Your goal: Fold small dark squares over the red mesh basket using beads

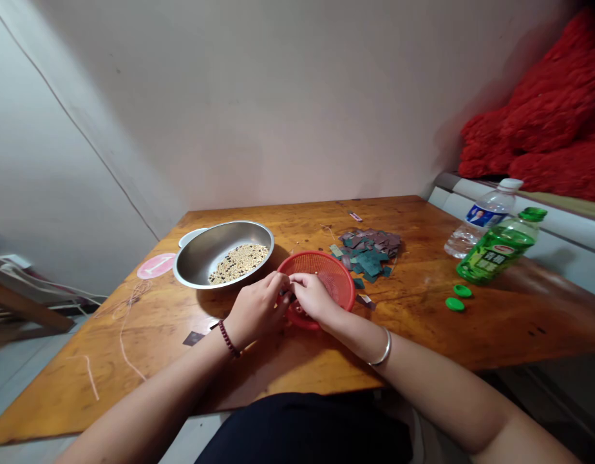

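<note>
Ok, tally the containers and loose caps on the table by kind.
bottles: 2
loose green caps: 2
metal bowl: 1
red basket: 1
Total: 6

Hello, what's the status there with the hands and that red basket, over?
Left hand and right hand meet, fingers bunched, over near rim of red basket; grip contents unclear. Steel bowl of beans just left, untouched.
</note>
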`<state>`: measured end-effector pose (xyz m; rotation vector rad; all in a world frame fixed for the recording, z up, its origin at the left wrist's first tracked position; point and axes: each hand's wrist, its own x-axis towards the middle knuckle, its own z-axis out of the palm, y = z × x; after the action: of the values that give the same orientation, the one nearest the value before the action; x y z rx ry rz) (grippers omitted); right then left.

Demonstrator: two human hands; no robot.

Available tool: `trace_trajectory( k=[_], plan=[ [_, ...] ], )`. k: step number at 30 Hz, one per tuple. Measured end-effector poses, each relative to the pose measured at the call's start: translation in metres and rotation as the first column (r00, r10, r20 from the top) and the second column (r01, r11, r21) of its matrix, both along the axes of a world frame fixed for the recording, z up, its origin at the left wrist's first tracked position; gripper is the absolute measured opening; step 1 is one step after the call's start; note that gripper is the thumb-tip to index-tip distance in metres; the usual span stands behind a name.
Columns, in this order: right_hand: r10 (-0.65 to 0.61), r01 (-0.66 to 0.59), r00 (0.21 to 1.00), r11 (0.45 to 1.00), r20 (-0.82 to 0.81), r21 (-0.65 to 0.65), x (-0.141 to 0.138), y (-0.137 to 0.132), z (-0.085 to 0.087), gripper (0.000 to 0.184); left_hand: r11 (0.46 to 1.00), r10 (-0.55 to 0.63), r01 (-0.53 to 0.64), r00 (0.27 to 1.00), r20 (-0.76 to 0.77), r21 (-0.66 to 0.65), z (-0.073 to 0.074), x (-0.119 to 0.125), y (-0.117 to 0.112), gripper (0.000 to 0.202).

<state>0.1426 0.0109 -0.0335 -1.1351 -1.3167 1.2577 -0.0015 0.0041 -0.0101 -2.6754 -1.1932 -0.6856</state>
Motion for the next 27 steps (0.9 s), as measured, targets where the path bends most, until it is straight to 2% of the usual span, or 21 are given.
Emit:
trace_trajectory(
  k=[6,13,18,27],
  plan=[
    [0.005,-0.006,1.000,0.999,0.023,0.032,0.0006,0.0000,-0.0018,0.023,1.000,-0.011,0.011,1.000,-0.008,0.019,0.0004,0.0003,-0.0001,0.009],
    [0.000,-0.001,1.000,0.999,0.031,0.052,0.0023,-0.0016,0.0011,0.022,0.993,-0.036,0.030,0.998,0.053,0.114,-0.0005,0.0004,-0.0005,0.009],
    [-0.016,0.014,0.999,0.999,0.046,0.035,0.0038,-0.0041,0.0050,0.020,0.989,-0.032,0.019,0.995,0.091,0.149,0.0001,-0.0003,-0.0012,0.022],
    [-0.058,0.056,0.998,0.994,0.017,0.093,0.0032,-0.0033,0.0039,0.021,0.973,-0.058,0.048,0.998,0.036,0.224,0.0018,-0.0004,-0.0019,0.037]
  ],
)
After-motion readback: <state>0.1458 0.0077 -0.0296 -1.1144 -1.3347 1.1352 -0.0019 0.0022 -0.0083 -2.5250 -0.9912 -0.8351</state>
